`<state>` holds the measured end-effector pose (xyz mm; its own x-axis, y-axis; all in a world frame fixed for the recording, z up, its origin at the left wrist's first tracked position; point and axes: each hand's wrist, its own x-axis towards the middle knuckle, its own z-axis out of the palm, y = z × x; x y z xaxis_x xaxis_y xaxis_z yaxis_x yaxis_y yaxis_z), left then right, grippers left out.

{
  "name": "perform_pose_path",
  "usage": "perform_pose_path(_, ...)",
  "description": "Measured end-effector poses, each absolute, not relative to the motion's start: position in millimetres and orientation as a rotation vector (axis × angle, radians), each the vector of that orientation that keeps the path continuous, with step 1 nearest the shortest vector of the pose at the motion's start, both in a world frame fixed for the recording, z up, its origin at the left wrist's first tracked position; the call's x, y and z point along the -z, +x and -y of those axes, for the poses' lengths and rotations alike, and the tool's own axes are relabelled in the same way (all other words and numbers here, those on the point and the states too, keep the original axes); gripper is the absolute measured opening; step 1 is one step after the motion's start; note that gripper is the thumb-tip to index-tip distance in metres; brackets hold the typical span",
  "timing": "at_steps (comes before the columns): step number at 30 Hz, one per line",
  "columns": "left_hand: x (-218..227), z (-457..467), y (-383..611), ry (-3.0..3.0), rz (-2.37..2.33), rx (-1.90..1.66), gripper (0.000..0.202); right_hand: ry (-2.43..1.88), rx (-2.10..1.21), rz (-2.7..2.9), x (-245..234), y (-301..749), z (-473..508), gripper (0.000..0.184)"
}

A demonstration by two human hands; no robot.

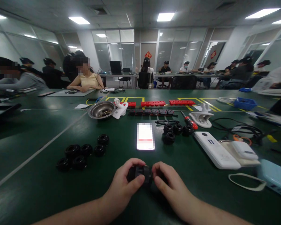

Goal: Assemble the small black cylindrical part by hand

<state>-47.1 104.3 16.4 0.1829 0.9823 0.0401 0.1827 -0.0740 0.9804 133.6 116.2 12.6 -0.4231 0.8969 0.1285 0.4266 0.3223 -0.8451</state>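
A dark black plastic part [142, 172], roughly rounded with a squarish raised block on it, is gripped between the thumb and fingers of my left hand [127, 178]. Its exact kind is unclear. My right hand [170, 181] is at the part's right side, fingers curled and fingertips drawn together near its edge; anything small between them is hidden. Beyond the hands lies a bright-screened phone [145, 136]. Several black ring-like parts [79, 162] sit to the left in a loose group, and more black ring-like parts [170, 137] stand right of the phone.
Farther back are a metal bowl [101, 110] with small brass-coloured pieces, red strips [153, 103], a black strip [151, 112] and a screwdriver [190, 122]. At right lie a white power bank [216, 150], a pale loop [247, 182], cables and a blue bin [245, 103]. People sit around.
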Motion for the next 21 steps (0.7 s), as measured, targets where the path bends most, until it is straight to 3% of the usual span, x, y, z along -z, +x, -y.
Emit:
perform_pose_path(3, -16.0, -101.1, -44.9, 1.480, -1.068, -1.015, 0.039, -1.064, -0.952, 2.109, -12.2, 133.8, -118.2, 0.045)
perform_pose_path(6, -16.4, -102.5, -44.1, 1.455, -1.030, -0.947, 0.045, -1.066, -0.967, 2.073, -12.7, 133.5, -117.9, 0.037)
perform_pose_path(9, -17.4, -105.5, -44.9, 1.444, -1.087, -0.895, 0.038, -1.138, -0.967, 2.045, -14.8, 133.7, -115.1, 0.029)
perform_pose_path(13, -17.0, -105.1, -46.3, 1.449, -1.126, -0.941, 0.033, -1.120, -0.944, 2.066, -16.9, 134.0, -113.4, 0.036)
perform_pose_path(18, -15.7, -101.6, -46.0, 1.517, -1.134, -0.953, 0.040, -1.054, -0.891, 2.149, -14.3, 133.2, -118.4, 0.055)
perform_pose_path(21, -15.8, -102.9, -46.0, 1.528, -1.101, -0.884, 0.045, -1.038, -0.872, 2.174, -12.6, 133.9, -119.0, 0.055)
